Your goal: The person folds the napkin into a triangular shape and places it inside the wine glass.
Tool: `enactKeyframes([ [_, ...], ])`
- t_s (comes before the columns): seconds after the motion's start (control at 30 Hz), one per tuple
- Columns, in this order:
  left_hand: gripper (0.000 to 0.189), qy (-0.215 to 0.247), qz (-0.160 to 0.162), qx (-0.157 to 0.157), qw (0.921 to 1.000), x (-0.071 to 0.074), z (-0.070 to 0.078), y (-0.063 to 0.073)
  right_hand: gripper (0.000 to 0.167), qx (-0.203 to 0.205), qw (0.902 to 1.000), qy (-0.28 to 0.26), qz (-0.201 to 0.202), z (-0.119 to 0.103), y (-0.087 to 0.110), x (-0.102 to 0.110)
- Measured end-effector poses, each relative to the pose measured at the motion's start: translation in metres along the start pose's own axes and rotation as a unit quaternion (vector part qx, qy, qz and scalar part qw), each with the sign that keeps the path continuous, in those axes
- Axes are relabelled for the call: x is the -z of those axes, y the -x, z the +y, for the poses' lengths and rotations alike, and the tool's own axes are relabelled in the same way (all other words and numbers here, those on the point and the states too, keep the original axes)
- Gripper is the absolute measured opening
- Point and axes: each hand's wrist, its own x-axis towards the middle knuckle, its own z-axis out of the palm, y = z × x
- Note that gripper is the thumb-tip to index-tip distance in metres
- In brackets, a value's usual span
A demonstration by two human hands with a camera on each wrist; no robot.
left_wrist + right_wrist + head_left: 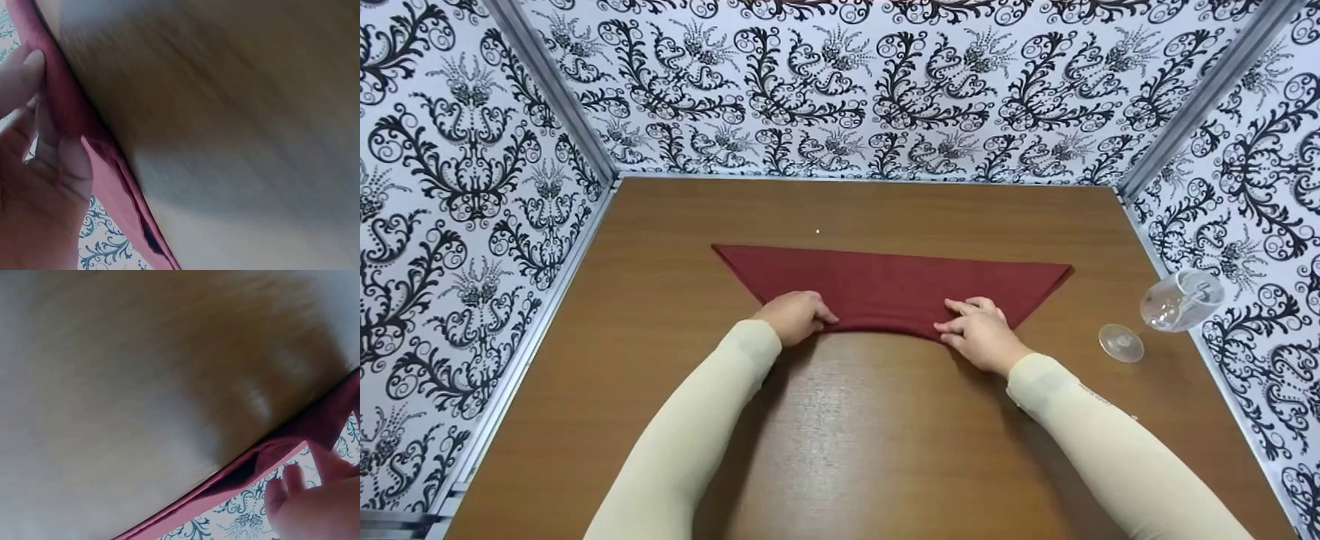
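Observation:
A dark red cloth napkin lies folded on the table in a trapezoid, its long side away from me and its near edge thickened into a narrow roll or fold. My left hand pinches that near edge toward its left end; in the left wrist view the thumb presses on the rolled cloth. Toward the right end, my right hand grips the same edge, fingers over the top. Loose layers of the cloth gape at the corner in the right wrist view, where the fingertips are partly hidden.
A clear stemmed glass stands on the right of the brown wooden table, near the side wall. Patterned black-and-white panels enclose the table at the back and both sides. A tiny white speck lies beyond the napkin.

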Motion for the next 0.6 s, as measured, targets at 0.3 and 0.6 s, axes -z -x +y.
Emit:
enactKeyframes([
  [0.3, 0.05, 0.022, -0.056, 0.022, 0.998, 0.0049, -0.0028, 0.0024, 0.051, -0.009, 0.9985, -0.024, -0.047, 0.0095, 0.0035, 0.0032],
  [0.6, 0.045, 0.035, -0.047, 0.036, 0.9977, 0.0057, 0.0008, 0.0044, 0.044, -0.002, 0.9989, -0.015, -0.044, 0.0103, 0.0012, 0.0025],
])
